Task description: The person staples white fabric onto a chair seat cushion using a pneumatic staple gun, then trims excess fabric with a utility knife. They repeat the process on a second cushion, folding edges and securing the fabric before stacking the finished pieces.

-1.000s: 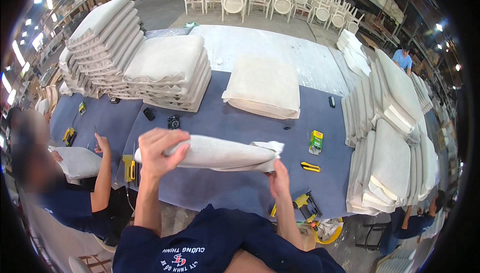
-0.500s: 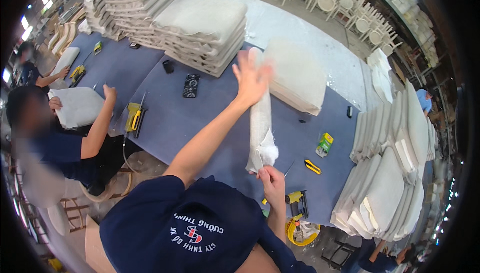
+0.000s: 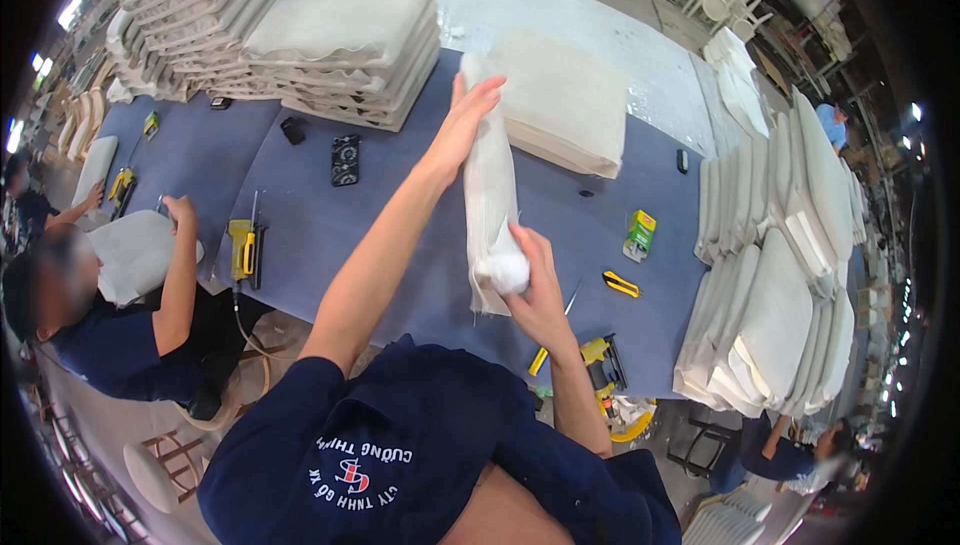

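A cream fabric-covered cushion [image 3: 490, 170] stands on its narrow edge on the blue-grey tabletop, pointing away from me. At its near end the cover gapes and white stuffing [image 3: 508, 272] bulges out. My right hand [image 3: 540, 280] grips this near end, fingers along the right side by the stuffing; its thumb is partly hidden. Toward the far end, my left hand [image 3: 467, 130] rests on the cushion's left side and upper edge with its fingers stretched out. Right of the cushion lies another cream cushion [image 3: 565, 95], flat, close beside the far end.
Tall cushion stacks stand at the back left [image 3: 340, 20] and right [image 3: 770, 325]. On the table are a yellow utility knife [image 3: 621, 284], a green box [image 3: 640, 235], a dark phone [image 3: 345, 159], and yellow staple guns [image 3: 243, 250]. A co-worker [image 3: 110, 315] sits at the left.
My right hand has moved from pinching the cover's near corner to gripping the side by the stuffing. My left hand has settled against the cushion. The whole view has shifted.
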{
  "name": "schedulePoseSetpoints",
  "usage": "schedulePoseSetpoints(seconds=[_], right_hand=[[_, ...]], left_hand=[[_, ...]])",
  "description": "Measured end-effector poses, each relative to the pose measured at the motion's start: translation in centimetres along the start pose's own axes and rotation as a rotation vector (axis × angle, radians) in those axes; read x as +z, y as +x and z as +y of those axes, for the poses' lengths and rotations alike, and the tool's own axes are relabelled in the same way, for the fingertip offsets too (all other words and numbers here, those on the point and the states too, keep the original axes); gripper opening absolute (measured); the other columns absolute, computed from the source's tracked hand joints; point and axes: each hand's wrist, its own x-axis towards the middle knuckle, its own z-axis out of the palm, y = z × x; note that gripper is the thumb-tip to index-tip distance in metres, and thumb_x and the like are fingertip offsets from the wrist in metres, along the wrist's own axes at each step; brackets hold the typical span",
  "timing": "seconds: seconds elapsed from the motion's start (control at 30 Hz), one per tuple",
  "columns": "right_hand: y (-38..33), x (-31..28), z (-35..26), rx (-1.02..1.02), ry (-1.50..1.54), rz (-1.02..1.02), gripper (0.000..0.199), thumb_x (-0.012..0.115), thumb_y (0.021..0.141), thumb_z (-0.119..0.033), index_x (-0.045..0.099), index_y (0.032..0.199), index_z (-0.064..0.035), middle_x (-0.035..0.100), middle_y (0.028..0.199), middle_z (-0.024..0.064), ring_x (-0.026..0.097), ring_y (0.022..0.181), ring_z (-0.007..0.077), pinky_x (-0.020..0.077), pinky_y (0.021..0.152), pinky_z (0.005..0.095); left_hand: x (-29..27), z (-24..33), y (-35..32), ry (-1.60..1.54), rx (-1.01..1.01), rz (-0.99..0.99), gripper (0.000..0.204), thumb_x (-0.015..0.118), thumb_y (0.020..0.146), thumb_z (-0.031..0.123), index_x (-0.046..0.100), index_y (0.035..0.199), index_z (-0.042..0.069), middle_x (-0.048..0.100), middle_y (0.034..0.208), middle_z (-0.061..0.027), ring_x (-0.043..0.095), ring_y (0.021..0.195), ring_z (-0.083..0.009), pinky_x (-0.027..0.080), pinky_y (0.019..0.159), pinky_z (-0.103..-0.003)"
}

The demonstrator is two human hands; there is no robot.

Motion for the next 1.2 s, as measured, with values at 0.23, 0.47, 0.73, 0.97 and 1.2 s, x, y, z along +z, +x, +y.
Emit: schedulePoseSetpoints(seconds=[0.23,0.47,0.73,0.97,1.2], right_hand=[[-0.3,-1.1,2.9,0.242,0.434,0.244,0.056,0.071,0.085,0.007,0.057,0.139,-0.0025,0.065,0.129,0.0062,0.062,0.124,0.0168,0.047,0.109,0.0332],[-5.5,-2.7,2.3,0.266,0.824,0.2,0.042,0.072,0.099,-0.007,0.053,0.136,-0.0041,0.059,0.124,0.0023,0.057,0.12,0.0113,0.0456,0.107,0.0318],[-2.3,-5.0,0.6,0.023,0.25,0.297,0.018,0.068,0.103,-0.009,0.071,0.118,-0.0004,0.069,0.114,0.0074,0.065,0.105,0.0182,0.0519,0.092,0.0318],[-1.0,-5.1,-0.8,0.142,0.186,0.454,0.018,0.058,0.112,-0.014,0.069,0.107,-0.0011,0.066,0.09,0.0018,0.056,0.084,0.0102,0.0467,0.075,0.0283],[0.1,-4.7,-3.2,0.036,0.115,0.334,0.013,0.061,0.106,-0.008,0.068,0.113,0.0003,0.065,0.094,0.0056,0.061,0.084,0.0176,0.0504,0.077,0.032]], left_hand=[[4.5,-3.5,0.4,0.238,0.261,-0.234,0.062,0.055,0.109,0.032,0.041,0.167,0.014,-0.003,0.181,-0.023,-0.003,0.169,-0.0318,0.008,0.133,-0.046],[4.0,-0.7,-15.9,0.459,0.299,-0.4,0.095,0.078,0.093,0.023,0.026,0.172,0.012,0.0,0.179,-0.0278,0.015,0.166,-0.0436,0.028,0.129,-0.048],[3.0,0.9,-15.6,0.772,0.515,-0.22,0.061,0.073,0.083,-0.004,0.071,0.141,0.013,0.077,0.122,-0.0173,0.076,0.104,-0.0346,0.06,0.092,-0.042],[4.7,1.5,-17.1,0.629,0.258,-0.015,0.014,0.06,0.103,0.0,0.071,0.112,0.0,0.075,0.092,-0.0148,0.073,0.08,-0.0253,0.055,0.075,-0.034],[4.0,-0.9,-14.8,0.268,-0.014,-0.218,0.007,0.051,0.105,0.007,0.054,0.107,0.001,0.056,0.09,-0.0028,0.05,0.085,-0.0106,0.047,0.079,-0.03]])
